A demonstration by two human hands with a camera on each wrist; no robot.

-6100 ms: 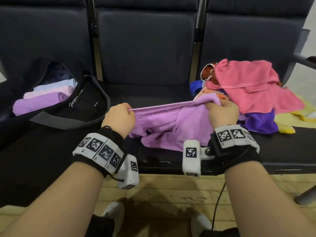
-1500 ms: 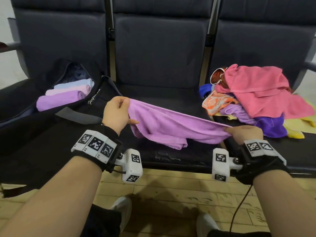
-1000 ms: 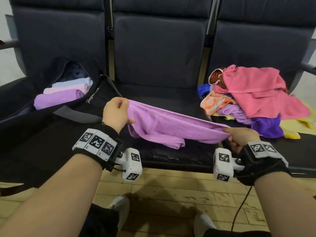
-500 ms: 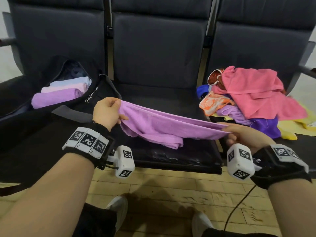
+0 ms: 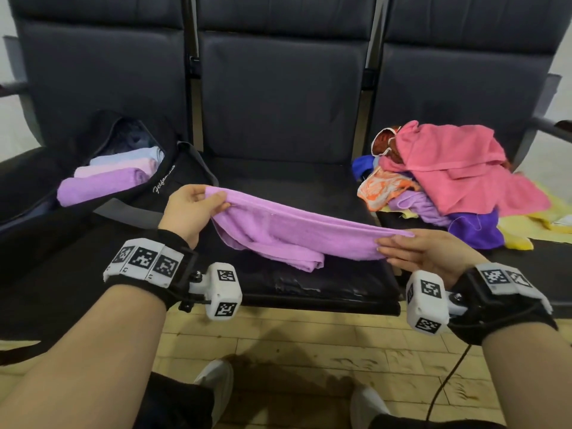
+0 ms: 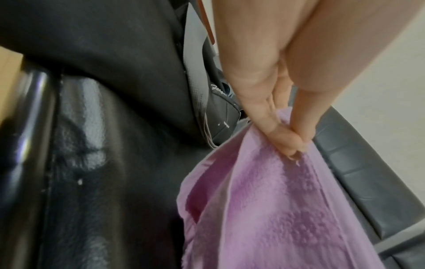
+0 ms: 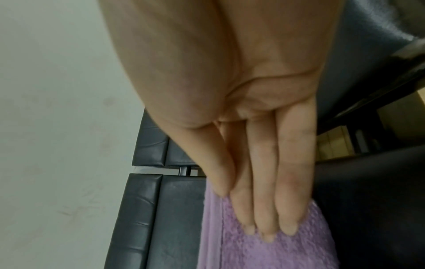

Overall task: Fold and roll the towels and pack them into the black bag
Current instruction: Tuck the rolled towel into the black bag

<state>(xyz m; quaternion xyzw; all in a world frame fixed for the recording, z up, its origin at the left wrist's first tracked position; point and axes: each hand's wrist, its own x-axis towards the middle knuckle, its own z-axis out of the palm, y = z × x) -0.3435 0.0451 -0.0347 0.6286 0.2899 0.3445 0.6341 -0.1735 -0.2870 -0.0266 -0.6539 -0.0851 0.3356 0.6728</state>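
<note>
A lilac towel (image 5: 294, 230) hangs stretched between my hands above the middle seat, and its lower fold sags onto the cushion. My left hand (image 5: 216, 201) pinches the towel's left end between thumb and fingertips (image 6: 287, 143). My right hand (image 5: 393, 246) holds the right end low near the seat's front edge, with straight fingers (image 7: 264, 209) under the cloth and the thumb against it. The black bag (image 5: 173, 187) lies open on the left seat. Three rolled towels (image 5: 102, 185) lie side by side in it: purple, pink and pale blue.
A heap of loose towels (image 5: 448, 168) covers the right seat: pink on top, then orange, purple, blue and yellow. Dark seat backs (image 5: 278, 103) rise behind. A metal armrest (image 5: 548, 128) juts out at the far right. Wooden floor (image 5: 309, 351) and my shoes are below.
The towel was bunched beside the heap; it now hangs spread between my hands. My right hand has turned palm up and come lower and nearer to me. The left hand has barely moved.
</note>
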